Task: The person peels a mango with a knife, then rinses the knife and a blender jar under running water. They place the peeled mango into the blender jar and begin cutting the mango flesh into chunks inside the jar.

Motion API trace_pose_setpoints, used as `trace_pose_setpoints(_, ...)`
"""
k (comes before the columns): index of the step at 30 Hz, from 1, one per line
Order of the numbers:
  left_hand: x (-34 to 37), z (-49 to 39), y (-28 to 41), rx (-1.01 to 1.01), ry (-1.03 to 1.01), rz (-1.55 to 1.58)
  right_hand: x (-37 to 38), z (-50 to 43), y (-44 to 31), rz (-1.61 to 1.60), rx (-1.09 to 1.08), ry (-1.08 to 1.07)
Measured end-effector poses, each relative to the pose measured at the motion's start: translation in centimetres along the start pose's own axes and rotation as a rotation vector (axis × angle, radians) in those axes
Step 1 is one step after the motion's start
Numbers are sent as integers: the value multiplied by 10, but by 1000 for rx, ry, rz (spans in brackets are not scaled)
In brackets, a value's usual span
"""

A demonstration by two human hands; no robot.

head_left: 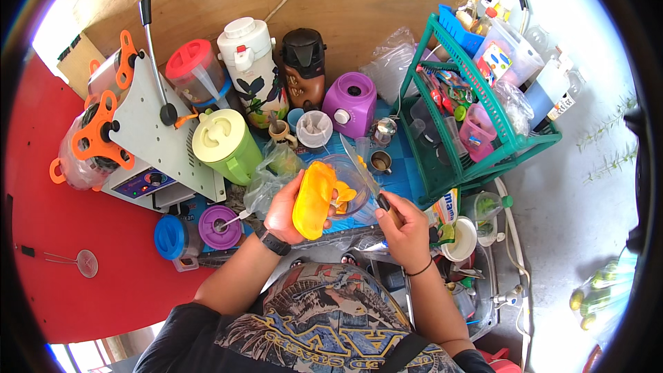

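A peeled yellow-orange fruit, likely a mango (314, 199), rests in the grip of my left hand (284, 212), its long side towards me. My right hand (406, 225) holds a kitchen knife (362, 168) by its handle, the blade pointing up and away from me. The blade is apart from the fruit. Just beyond the fruit stands a clear container (362, 201) with cut yellow pieces (344, 198) inside; my left hand and the fruit hide part of it. A clear plastic bag (267, 178) lies left of the container.
A cup sealing machine (155, 134) stands left, beside a green pitcher (228, 147). Behind are a flowered airpot (251, 67) and a purple blender base (350, 103). A green rack (474, 158) holds bottles and sachets at right. A metal cup (380, 161) stands near the knife.
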State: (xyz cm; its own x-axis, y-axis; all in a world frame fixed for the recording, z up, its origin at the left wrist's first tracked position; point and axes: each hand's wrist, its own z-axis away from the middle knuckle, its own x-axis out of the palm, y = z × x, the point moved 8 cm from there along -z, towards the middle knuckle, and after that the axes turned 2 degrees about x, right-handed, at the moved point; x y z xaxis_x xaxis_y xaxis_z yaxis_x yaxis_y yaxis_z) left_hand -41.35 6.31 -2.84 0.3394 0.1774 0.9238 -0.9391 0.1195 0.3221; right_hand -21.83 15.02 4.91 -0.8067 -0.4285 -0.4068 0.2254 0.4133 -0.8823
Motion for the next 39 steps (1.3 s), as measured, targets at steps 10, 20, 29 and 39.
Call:
trace_pose_setpoints(10,9,1,-1,25,129,-58,17,7,18,-295,214,-85)
trace_pose_setpoints(20,71,29,-12,-192,-330,208,-5,8,-17,-329,157,-121)
trace_pose_setpoints(29,108,49,-21,-230,-432,222,29,4,57,-227,607,-353)
trace_pose_setpoints(39,114,53,-22,-257,-445,207,13,7,86,81,666,-393)
